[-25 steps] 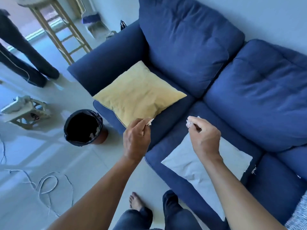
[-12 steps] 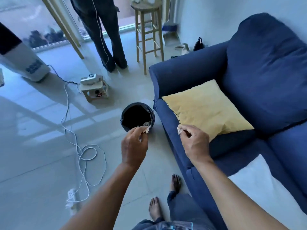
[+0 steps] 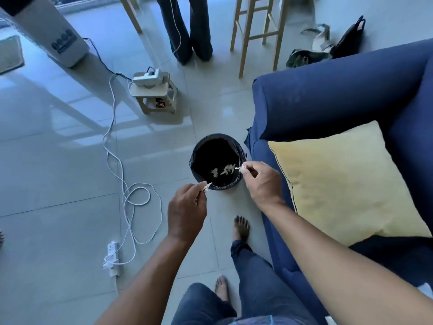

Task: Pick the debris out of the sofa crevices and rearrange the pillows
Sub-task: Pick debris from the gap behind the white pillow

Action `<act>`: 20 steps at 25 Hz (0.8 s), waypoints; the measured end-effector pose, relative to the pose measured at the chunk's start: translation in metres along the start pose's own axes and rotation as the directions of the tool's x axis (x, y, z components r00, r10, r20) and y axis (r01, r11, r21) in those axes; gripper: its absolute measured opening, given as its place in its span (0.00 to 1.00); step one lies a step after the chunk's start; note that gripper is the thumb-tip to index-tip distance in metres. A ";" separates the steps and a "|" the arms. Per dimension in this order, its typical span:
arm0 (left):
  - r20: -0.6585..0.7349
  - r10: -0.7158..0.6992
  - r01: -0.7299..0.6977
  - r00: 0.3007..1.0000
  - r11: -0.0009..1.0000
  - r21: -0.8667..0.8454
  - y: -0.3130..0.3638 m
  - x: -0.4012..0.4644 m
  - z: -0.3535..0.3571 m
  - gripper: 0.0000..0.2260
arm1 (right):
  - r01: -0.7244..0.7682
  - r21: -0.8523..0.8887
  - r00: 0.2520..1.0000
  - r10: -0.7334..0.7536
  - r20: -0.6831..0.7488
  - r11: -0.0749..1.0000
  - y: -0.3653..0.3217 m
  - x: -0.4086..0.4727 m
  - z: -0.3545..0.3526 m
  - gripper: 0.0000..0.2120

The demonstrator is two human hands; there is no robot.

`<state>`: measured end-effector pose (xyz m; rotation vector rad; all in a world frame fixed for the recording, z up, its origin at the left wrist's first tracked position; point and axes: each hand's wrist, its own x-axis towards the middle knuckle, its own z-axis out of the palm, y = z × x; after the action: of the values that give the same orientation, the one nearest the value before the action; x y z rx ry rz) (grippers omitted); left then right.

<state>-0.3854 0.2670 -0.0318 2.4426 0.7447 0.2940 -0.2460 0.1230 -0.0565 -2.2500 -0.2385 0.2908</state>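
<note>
White scraps (image 3: 207,186) pinched in fingers (image 3: 202,188)

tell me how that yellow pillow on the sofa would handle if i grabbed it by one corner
The square yellow fabric pillow would probably sag from a one-corner grip: its surface looks soft and slightly creased. It likely feels light for its size, since it barely dents the blue sofa seat. Lying flat, it seems unlikely to roll or tip.
</note>
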 end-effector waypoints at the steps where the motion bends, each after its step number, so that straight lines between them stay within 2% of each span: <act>1: 0.000 -0.014 0.014 1.000 1.000 -0.003 -0.002 0.012 0.007 0.08 | 0.006 -0.019 1.000 -0.006 0.013 1.000 0.000 0.020 0.008 0.02; 4: 0.006 -0.092 0.092 0.996 0.996 0.002 -0.012 0.049 0.031 0.08 | -0.023 -0.090 0.993 0.033 0.115 0.996 0.001 0.081 0.040 0.04; 6: 0.034 -0.121 0.120 0.992 0.993 0.011 -0.016 0.067 0.041 0.07 | -0.094 -0.167 0.965 0.131 0.227 0.981 0.003 0.110 0.056 0.09; 8: 0.068 -0.144 0.144 0.987 0.990 0.004 -0.021 0.084 0.052 0.08 | -0.157 -0.222 0.939 0.216 0.269 0.962 0.006 0.129 0.067 0.13; 17: 0.189 -0.160 0.157 0.969 0.987 0.034 -0.047 0.148 0.099 0.11 | -0.152 -0.177 0.963 0.186 0.197 0.972 0.011 0.128 0.080 0.12; 20: 0.311 -0.235 0.207 0.921 0.971 0.120 -0.057 0.166 0.111 0.17 | -0.147 -0.164 0.974 0.172 0.150 0.975 0.008 0.127 0.081 0.12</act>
<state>-0.2349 0.3500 -0.1485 2.3715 0.8874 -0.2274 -0.1474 0.2106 -0.1290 -2.4031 -0.1704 0.5623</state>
